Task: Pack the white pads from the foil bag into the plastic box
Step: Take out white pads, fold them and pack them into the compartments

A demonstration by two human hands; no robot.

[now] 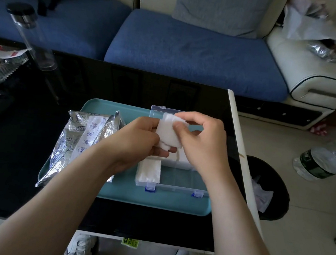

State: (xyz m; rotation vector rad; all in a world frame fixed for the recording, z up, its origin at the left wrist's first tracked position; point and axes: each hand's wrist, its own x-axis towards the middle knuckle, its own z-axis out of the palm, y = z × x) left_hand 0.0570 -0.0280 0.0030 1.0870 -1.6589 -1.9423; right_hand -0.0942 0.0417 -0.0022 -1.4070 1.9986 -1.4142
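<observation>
Over the plastic box (177, 188), our left hand (138, 138) curls its grip round a white pad (168, 133) while our right hand (201, 139) pinches the pad's top edge.

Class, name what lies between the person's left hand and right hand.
White pads, pinched by both the left hand and the right hand above the open plastic box; the head view shows this.
</observation>
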